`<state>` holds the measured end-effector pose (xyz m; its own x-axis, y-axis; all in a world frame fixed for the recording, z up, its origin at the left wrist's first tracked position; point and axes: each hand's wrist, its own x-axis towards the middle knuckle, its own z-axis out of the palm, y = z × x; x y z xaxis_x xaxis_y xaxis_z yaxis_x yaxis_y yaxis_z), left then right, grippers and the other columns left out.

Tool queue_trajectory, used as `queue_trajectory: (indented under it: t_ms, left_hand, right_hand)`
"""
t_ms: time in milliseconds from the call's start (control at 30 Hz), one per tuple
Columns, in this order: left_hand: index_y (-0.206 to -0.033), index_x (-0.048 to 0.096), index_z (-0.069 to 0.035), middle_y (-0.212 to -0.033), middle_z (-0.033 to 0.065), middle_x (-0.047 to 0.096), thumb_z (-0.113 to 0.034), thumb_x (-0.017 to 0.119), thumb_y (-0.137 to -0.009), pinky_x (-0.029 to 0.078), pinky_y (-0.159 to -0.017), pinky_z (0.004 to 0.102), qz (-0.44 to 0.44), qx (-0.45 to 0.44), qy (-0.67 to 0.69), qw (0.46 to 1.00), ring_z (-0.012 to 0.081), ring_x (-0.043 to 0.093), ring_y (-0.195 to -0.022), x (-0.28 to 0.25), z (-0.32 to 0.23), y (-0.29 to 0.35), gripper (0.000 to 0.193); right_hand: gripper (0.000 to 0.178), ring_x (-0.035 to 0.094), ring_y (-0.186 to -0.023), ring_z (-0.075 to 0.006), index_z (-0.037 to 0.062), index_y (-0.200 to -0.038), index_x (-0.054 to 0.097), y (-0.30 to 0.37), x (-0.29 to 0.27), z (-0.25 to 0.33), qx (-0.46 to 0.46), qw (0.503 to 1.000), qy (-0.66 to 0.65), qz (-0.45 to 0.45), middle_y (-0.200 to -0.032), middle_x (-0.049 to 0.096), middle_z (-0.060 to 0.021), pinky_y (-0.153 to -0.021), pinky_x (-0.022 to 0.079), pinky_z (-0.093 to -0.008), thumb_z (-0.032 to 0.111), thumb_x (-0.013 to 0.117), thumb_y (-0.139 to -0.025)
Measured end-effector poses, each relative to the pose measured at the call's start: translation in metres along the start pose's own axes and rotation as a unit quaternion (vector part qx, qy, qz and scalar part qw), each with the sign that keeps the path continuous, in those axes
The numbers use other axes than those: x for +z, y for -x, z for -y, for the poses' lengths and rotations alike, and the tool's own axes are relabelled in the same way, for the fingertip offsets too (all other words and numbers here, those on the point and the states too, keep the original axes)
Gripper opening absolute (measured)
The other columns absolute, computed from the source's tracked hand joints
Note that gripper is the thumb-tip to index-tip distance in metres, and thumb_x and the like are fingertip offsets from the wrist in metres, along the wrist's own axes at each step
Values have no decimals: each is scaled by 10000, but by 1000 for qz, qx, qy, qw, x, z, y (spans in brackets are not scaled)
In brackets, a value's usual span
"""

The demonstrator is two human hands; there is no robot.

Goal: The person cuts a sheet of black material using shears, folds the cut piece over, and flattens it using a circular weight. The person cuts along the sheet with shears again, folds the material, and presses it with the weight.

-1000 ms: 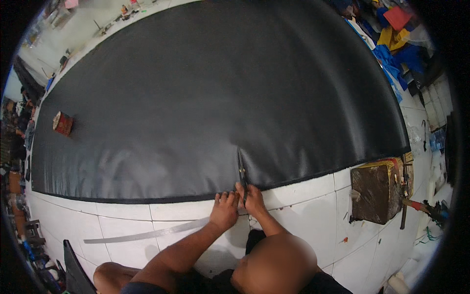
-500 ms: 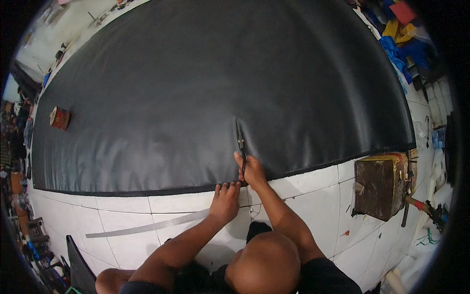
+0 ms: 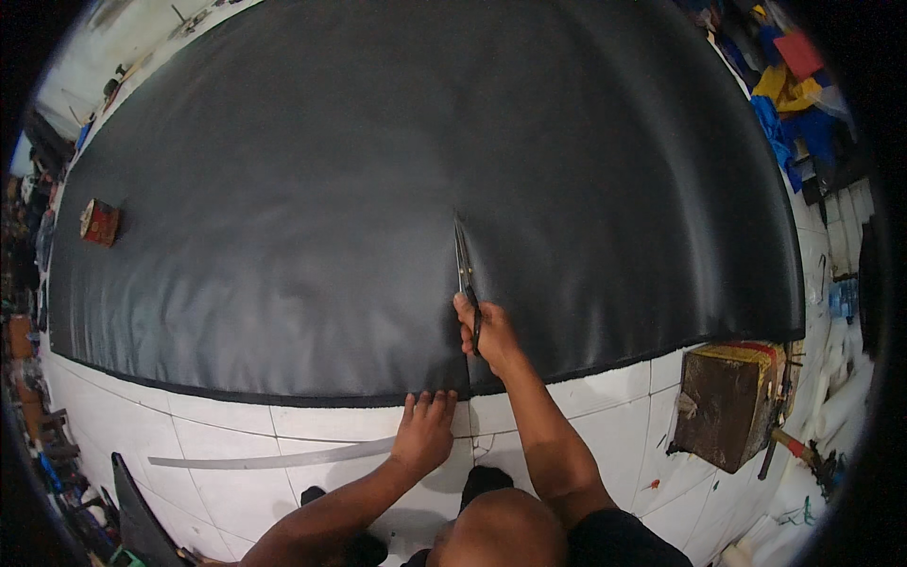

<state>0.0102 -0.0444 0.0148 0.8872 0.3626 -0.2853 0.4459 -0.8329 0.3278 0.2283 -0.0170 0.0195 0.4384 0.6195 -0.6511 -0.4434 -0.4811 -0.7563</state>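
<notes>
A wide black leather-like sheet (image 3: 312, 198) covers most of the floor before me. My right hand (image 3: 488, 331) is closed round the dark handles of a pair of scissors (image 3: 463, 260). The blades point away from me, slightly apart, and lie in the sheet. Behind them a dark cut line runs back to the sheet's near edge. My left hand (image 3: 425, 430) lies at that edge, just left of the cut, with its fingers stretched over the border. Its thumb is hidden.
A grey flat strip (image 3: 283, 460) lies on the white tiles (image 3: 227, 435), its right end passing under my left forearm. A red-brown tin (image 3: 99, 223) stands on the sheet's left part. A worn brown box (image 3: 723, 406) stands by the near right corner. Coloured cloths (image 3: 794, 90) lie far right.
The scissors have moved farther into the sheet with my right hand, and the cut behind them is longer. My left hand still rests at the near edge. The whole view has shifted slightly.
</notes>
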Motion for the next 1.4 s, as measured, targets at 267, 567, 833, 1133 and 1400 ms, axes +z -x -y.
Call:
queue_trajectory:
  t_ms: [267,567,833,1133,1400]
  left_hand:
    - [-1453,381,-11,-1382,214,466,-197,525,-878,292,-1113,577,30,12,-28,999,417,448,-1261,3,-1,-2,622]
    - [-1445,390,-15,-1369,222,470,-217,561,-843,299,-1098,596,34,5,15,999,420,457,-1247,-1,-1,-1,658]
    - [-1445,398,-17,-1372,209,480,-211,565,-844,288,-1111,594,25,0,13,1000,421,456,-1261,3,1,3,654]
    - [-1473,348,-21,-1392,220,461,-232,585,-849,262,-1127,596,60,-5,30,998,431,445,-1272,-1,0,-2,700]
    - [-1476,342,-21,-1401,225,451,-234,576,-860,253,-1130,596,58,-6,69,996,446,428,-1291,-5,1,0,693]
  right_hand:
    - [488,503,-482,-104,111,-744,494,-32,4,-11,-46,997,48,-33,-573,500,2,-456,423,-273,545,666,-883]
    - [475,485,-451,-113,102,-712,480,-43,10,5,-56,997,30,-39,-546,477,-1,-440,414,-284,495,663,-906]
    - [507,475,-445,-117,98,-737,503,-80,11,25,-58,998,0,-20,-562,483,0,-428,383,-279,558,661,-879]
    - [521,488,-459,-107,77,-747,538,-141,10,74,-63,994,66,-58,-592,503,-1,-433,419,-274,566,666,-871]
    - [531,492,-457,-118,64,-748,547,-166,11,103,-94,994,53,-28,-591,509,-9,-427,409,-276,566,675,-862]
